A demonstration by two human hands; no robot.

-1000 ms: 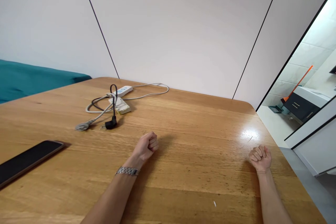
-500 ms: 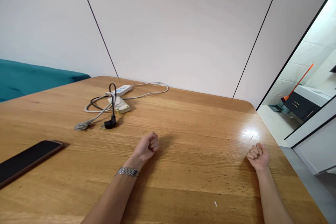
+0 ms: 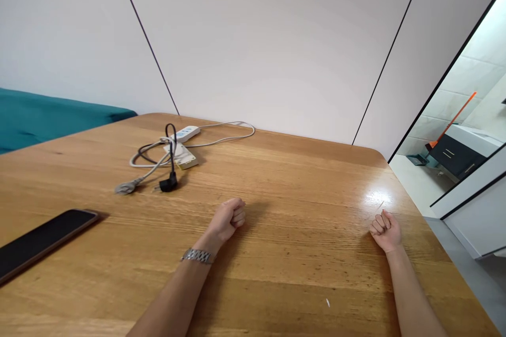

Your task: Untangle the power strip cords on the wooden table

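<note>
Behind and to the left of the left hand (image 3: pixel 228 219), the black plug (image 3: pixel 169 183) is being borne by the wooden surface (image 3: pixel 276 184). Nearer the viewer than the plug and to its right, that hand is being held clenched in a fist, with a metal watch (image 3: pixel 197 256) being worn at the wrist. Far to the right of the plug, the right hand (image 3: pixel 385 230) is being held clenched likewise, just short of a bright reflection (image 3: pixel 377 192). No object is being shown in either grip; whether something small is being hidden inside cannot be told. Left of the plug, a grey plug (image 3: pixel 127 187) is being shown; behind it, coiled cords (image 3: pixel 144 166) and a white power strip (image 3: pixel 188 133) are being seen. Left of the plug and nearer, a phone (image 3: pixel 45 242) is being partly cut off by the view.

For the pose being held, steadiness is probably being served best by low, loose forearms and by the watch being spared any scraping.

Behind the plug, reach is being limited by the wall (image 3: pixel 256 37) at the far edge. Rightmost from the plug, little margin is being left between the right hand and the side edge. Broad room is being offered between the fists, right of the plug, with a white fleck (image 3: pixel 328 303) being shown nearer the viewer.
</note>
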